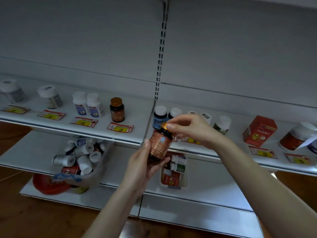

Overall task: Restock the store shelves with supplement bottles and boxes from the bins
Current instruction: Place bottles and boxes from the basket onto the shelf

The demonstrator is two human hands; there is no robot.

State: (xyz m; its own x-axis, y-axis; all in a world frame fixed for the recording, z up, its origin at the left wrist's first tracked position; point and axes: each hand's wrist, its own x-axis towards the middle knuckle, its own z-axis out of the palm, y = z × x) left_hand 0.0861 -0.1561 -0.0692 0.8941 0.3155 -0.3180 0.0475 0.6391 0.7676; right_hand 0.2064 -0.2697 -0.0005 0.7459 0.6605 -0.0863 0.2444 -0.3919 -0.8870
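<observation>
I hold a dark bottle (159, 143) with an orange label and gold cap in front of the shelf edge. My left hand (145, 165) cups its base from below, and my right hand (187, 129) pinches the cap from above. A matching gold-capped bottle (117, 109) stands on the upper shelf (96, 133) above a price tag. On the shelf below, a clear bin (103, 162) is full of white-capped bottles, and a smaller white bin (186, 181) holds bottles and red boxes.
White-capped bottles (87, 104) stand in a row on the upper shelf at left. Right of the divider are dark bottles (159, 115), a red box (259, 131) and a tipped red jar (296, 136). A red lid (46, 184) lies beside the clear bin.
</observation>
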